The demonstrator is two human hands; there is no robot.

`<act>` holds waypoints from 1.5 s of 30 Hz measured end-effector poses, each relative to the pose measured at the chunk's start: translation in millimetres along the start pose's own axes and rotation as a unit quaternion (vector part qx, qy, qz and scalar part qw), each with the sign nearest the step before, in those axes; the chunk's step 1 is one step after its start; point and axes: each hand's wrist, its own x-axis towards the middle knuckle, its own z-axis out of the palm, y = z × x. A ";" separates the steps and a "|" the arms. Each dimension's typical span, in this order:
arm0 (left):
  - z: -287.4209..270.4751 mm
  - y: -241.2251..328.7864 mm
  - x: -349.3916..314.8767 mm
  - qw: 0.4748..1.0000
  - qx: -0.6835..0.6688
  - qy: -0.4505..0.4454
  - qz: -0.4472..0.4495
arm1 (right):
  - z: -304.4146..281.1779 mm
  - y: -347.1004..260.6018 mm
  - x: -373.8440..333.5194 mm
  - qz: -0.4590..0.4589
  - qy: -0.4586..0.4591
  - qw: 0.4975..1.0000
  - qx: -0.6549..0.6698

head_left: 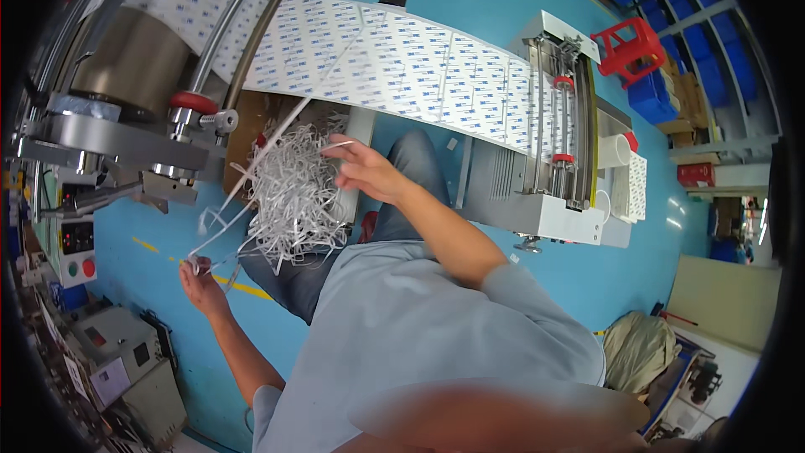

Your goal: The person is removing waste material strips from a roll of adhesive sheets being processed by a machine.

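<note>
A long thin white strip runs slantwise from the printed white sheet down to my left hand. The fingers of that hand are closed on the strip, with loose loops around them. My right hand is over the right edge of a heap of tangled white strips. Its fingers are spread and loosely bent, and a thin strip end lies across the index finger. Whether any fingertip touches the heap, I cannot tell. The heap stands up in front of my legs, below the sheet.
A large metal roller and its frame stand at the left. The sheet feeds into a cutting machine at the right. Beyond it are a red stool and blue bins. A grey control box stands at lower left.
</note>
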 end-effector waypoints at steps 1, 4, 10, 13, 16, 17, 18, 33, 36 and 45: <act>-8.8 -8.0 2.1 1.000 0.020 -0.007 -0.004 | -2.4 5.6 13.5 -0.027 -0.005 0.999 0.042; -21.0 -28.1 6.0 0.998 0.067 -0.009 -0.022 | 1.3 7.2 47.9 -0.071 -0.050 0.988 0.128; -45.1 -60.2 18.8 0.994 -0.066 0.042 -0.080 | 11.0 7.7 84.3 -0.037 -0.049 0.991 0.121; -31.9 -62.1 31.9 0.976 -0.031 0.155 -0.153 | 13.2 0.0 75.9 -0.007 -0.047 0.998 0.029; -21.0 -60.4 52.9 0.948 -0.027 0.183 -0.260 | -0.4 0.3 68.5 -0.012 -0.027 0.997 -0.064; -16.3 -58.9 56.1 0.948 -0.026 0.183 -0.259 | -9.2 2.0 65.2 -0.023 0.003 0.998 -0.062; -7.5 -55.0 59.9 0.945 0.002 0.204 -0.255 | -13.6 0.3 61.8 -0.033 0.031 0.997 -0.059; 346.2 37.0 -25.5 0.788 0.343 -0.381 0.342 | 27.2 14.1 49.1 -0.133 0.026 0.980 -0.144; 365.4 18.2 -35.6 0.732 0.416 -0.416 0.343 | 33.4 11.7 41.6 -0.056 0.019 0.971 -0.233; 340.2 27.2 14.2 0.960 0.161 -0.216 0.080 | -5.2 8.3 29.8 -0.010 0.065 0.926 -0.372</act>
